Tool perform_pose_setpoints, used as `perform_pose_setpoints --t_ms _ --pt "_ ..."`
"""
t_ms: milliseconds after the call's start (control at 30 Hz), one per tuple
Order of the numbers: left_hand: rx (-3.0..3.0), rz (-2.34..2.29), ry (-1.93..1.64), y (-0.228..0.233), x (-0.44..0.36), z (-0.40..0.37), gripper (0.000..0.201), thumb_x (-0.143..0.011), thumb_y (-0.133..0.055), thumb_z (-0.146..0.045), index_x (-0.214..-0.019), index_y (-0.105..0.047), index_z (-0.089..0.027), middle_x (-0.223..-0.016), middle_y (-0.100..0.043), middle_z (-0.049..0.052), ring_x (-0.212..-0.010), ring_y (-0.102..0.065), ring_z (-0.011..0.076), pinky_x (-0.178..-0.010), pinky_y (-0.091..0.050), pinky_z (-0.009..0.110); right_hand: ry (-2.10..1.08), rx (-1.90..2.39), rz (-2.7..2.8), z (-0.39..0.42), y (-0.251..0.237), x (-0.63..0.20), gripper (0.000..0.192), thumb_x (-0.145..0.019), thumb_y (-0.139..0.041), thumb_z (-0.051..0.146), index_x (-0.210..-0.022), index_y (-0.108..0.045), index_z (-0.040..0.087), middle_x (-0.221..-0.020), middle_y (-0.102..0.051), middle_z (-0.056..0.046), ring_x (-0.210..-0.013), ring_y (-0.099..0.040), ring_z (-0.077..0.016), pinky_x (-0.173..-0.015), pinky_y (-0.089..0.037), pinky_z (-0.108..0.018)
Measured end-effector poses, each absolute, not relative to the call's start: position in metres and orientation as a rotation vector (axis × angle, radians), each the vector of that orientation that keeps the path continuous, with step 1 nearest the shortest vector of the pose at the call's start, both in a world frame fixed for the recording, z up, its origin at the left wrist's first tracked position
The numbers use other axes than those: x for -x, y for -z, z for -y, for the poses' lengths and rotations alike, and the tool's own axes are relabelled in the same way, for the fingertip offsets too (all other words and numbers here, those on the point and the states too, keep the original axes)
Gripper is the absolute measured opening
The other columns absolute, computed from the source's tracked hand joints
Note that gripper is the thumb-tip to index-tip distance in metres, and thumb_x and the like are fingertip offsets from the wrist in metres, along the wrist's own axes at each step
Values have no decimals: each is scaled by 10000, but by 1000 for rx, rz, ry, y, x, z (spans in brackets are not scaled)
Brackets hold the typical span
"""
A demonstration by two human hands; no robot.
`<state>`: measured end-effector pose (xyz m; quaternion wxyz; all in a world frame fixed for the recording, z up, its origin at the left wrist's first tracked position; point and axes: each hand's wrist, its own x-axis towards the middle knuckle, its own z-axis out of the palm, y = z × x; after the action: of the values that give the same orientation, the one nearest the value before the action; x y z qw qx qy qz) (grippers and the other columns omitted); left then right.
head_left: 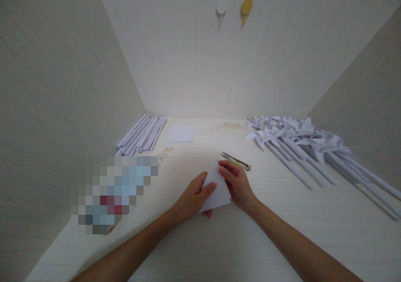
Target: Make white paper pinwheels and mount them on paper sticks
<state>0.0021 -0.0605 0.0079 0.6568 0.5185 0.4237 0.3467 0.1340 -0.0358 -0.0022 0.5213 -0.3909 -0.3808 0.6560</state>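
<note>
A sheet of white paper (217, 194) is held between both hands above the table, its lower edge tilted. My left hand (196, 194) grips its left side, thumb on top and fingers underneath. At the upper right corner, my right hand (236, 184) pinches the paper between thumb and fingers. Just beyond that hand lies a pair of thread snips (236, 161), blades pointing left. Whether the paper is one layer or folded, I cannot tell.
Rolled paper sticks (142, 135) lie at the back left, beside a flat stack of white paper (180, 133). Small pale pieces (165, 152) are near them. Paper pinwheels (282, 133) on sticks are piled at right. A pixelated patch (115, 194) hides something at left. Two hooks (246, 7) are on the wall.
</note>
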Motion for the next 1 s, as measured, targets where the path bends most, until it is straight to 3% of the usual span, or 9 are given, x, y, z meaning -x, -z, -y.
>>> perform_pose_setpoints --t_ms 300,733,1000 --pt "-1367 -1028 -610 -3 -3 65 270 -775 -433 -424 -851 -408 -166 -553 -482 -50 -333 -442 59 -283 -351 161 -1501 898 840 36 1 -133 220 -521 -728 332 -566 -576 180 -543 -531 45 -468 -398 -67 -436 -277 -211" --pt "-1470 -1050 -564 -6 -5 68 257 -802 -389 -416 -862 -411 -167 -590 -466 -40 -354 -420 45 -283 -318 141 -1393 914 871 36 6 -134 213 -535 -721 304 -534 -542 188 -450 -450 64 -409 -321 -67 -398 -218 -226" --pt "-1507 -1085 -562 -3 -5 68 251 -798 -396 -415 -861 -403 -172 -615 -461 -42 -355 -420 45 -275 -315 145 -1381 949 904 35 6 -135 198 -560 -698 337 -541 -575 183 -465 -478 45 -408 -332 -66 -390 -215 -222"
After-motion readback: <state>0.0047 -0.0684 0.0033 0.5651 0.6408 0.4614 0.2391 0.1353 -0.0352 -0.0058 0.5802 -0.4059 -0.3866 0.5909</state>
